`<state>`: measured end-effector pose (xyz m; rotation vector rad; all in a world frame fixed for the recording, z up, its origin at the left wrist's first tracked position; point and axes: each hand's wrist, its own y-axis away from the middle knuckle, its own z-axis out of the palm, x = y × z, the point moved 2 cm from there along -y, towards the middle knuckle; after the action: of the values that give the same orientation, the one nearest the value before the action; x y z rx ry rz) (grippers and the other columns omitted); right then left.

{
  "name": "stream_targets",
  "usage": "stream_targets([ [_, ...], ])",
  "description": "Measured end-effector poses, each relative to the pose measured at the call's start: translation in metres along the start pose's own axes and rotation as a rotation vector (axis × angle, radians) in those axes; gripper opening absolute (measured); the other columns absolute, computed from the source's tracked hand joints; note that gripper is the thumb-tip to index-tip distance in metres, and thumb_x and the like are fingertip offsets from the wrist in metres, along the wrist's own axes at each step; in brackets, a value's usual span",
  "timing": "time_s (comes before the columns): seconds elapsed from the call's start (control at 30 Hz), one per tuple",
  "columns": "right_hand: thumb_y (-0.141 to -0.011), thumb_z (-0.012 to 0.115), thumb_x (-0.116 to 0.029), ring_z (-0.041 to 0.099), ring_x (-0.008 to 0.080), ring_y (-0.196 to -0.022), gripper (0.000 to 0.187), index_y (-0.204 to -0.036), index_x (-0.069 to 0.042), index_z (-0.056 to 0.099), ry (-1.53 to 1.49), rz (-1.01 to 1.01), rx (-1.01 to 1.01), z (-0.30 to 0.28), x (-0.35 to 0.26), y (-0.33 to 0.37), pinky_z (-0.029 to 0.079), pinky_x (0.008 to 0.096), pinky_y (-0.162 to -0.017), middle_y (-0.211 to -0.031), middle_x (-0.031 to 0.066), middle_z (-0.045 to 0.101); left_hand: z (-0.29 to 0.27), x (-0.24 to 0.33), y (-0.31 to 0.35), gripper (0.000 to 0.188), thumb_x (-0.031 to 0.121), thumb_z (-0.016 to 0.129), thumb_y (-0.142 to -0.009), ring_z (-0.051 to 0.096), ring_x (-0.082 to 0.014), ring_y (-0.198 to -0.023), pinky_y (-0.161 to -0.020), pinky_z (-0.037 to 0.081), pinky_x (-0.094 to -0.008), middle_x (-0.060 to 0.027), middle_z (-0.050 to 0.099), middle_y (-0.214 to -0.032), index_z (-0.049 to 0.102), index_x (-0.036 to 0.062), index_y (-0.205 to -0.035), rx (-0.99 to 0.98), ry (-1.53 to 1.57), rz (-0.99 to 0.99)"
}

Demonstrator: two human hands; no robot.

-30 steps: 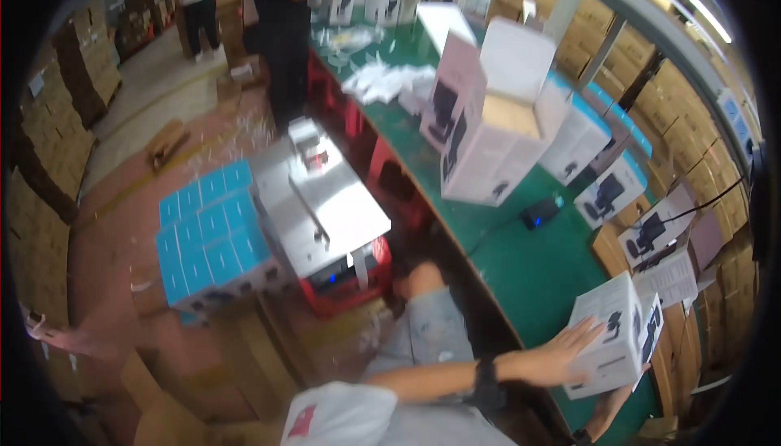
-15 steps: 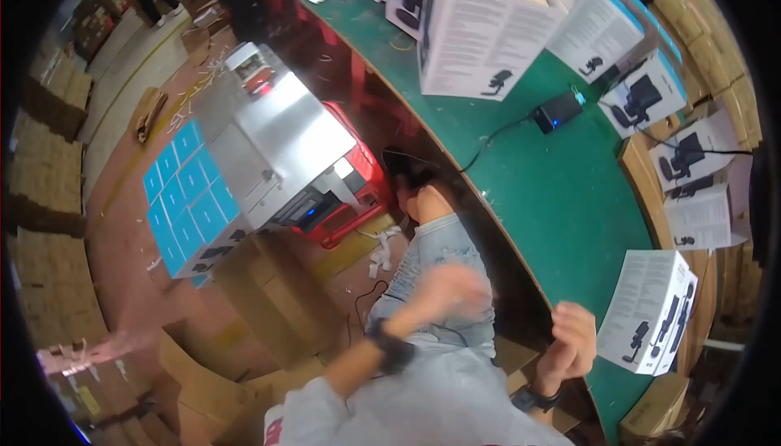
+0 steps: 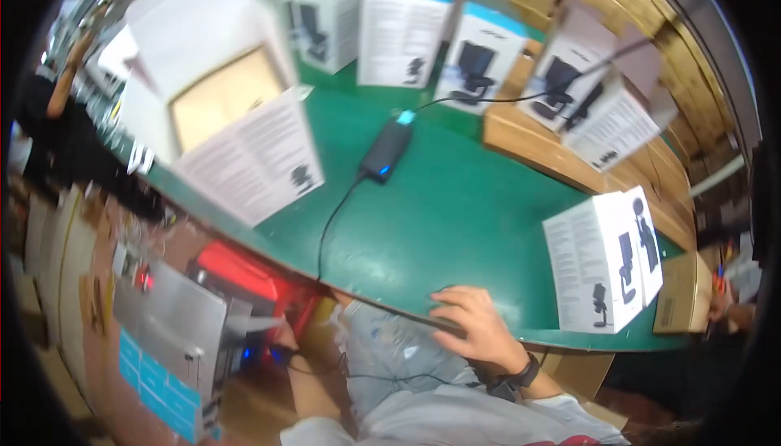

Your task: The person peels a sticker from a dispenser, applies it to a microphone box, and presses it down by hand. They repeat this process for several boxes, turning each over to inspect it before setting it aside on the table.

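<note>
Resting over the near edge of the green bench [image 3: 455,251], the right hand [image 3: 476,324] has its fingers spread apart and holds nothing that I can see; a dark band [image 3: 527,371] goes around its wrist. The left hand [image 3: 285,339] is low, below the level of the bench, at the front of a silver machine [image 3: 171,312], just beside a pale strip [image 3: 252,323] which comes out from it. This hand is small and blurred, so I cannot tell whether its fingers grip the strip or only are near it. Beside the machine lies a red object [image 3: 240,271], and blue-topped boxes [image 3: 159,389] are grouped at its other side. On the bench, a black power adapter [image 3: 386,151] with a small blue light lies near the middle, its cable [image 3: 332,222] running over the near edge. A large white carton [image 3: 256,157] with raised flaps stands at the left. At the right, a white printed box [image 3: 598,267] stands upright, well apart from the right hand, near a small brown carton [image 3: 682,295].
</note>
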<state>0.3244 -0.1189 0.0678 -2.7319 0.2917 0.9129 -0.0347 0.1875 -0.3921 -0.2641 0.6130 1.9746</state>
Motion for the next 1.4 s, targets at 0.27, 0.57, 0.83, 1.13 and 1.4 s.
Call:
stream_targets([
  [0.27, -0.086, 0.080, -0.036, 0.054, 0.0267, -0.132, 0.038, -0.115, -0.014, 0.069, 0.059, -0.063, 0.046, -0.009, -0.016, -0.003, 0.038, 0.0440, -0.110, -0.139, 0.0043, 0.063, 0.104, -0.042, -0.047, 0.038, 0.031, 0.044, -0.112, 0.067, -0.0206, -0.088, -0.072, 0.053, -0.0402, -0.0099, 0.069, -0.126, 0.060, 0.0083, -0.138, 0.082, -0.466, -0.148],
  [0.57, -0.095, 0.071, -0.035, 0.070, 0.0315, -0.108, 0.031, -0.111, -0.010, 0.071, -0.168, 0.277, 0.061, -0.021, 0.000, -0.077, 0.056, 0.0431, -0.088, -0.119, 0.0122, 0.071, 0.175, -0.069, 0.010, 0.040, 0.032, 0.044, -0.112, 0.068, -0.0212, -0.096, -0.081, 0.053, -0.0391, -0.0105, 0.071, -0.125, 0.063, 0.0053, -0.135, 0.132, -0.946, -0.072],
  [0.83, -0.082, 0.081, -0.031, 0.029, 0.0482, -0.150, 0.072, -0.144, -0.009, 0.053, 0.099, 0.106, 1.203, -0.170, 0.079, -0.312, 0.027, 0.0590, -0.122, -0.160, 0.0270, 0.035, 0.188, -0.104, 0.041, 0.042, 0.033, 0.045, -0.113, 0.069, -0.0217, -0.103, -0.088, 0.053, -0.0381, -0.0110, 0.073, -0.125, 0.067, 0.0026, -0.132, 0.199, -1.308, 0.008],
  [1.13, -0.079, 0.080, -0.053, 0.025, 0.0446, -0.155, 0.080, -0.148, -0.018, 0.057, 0.571, 0.335, 1.132, -0.173, 0.149, -0.352, 0.018, 0.0705, -0.121, -0.160, 0.0126, 0.046, 0.125, -0.138, 0.195, 0.046, 0.035, 0.046, -0.113, 0.069, -0.0222, -0.111, -0.097, 0.052, -0.0369, -0.0116, 0.075, -0.124, 0.071, -0.0004, -0.128, 0.497, -1.484, 0.375],
  [1.4, -0.075, 0.086, -0.032, 0.055, 0.0319, -0.132, 0.051, -0.122, -0.016, 0.074, 0.541, -0.042, 1.430, -0.153, 0.087, -0.321, 0.039, 0.0503, -0.113, -0.133, 0.0076, 0.068, 0.081, -0.253, 0.329, 0.047, 0.034, 0.047, -0.114, 0.070, -0.0218, -0.116, -0.104, 0.051, -0.0355, -0.0118, 0.076, -0.124, 0.073, -0.0036, -0.127, 0.838, -1.483, 0.591],
])
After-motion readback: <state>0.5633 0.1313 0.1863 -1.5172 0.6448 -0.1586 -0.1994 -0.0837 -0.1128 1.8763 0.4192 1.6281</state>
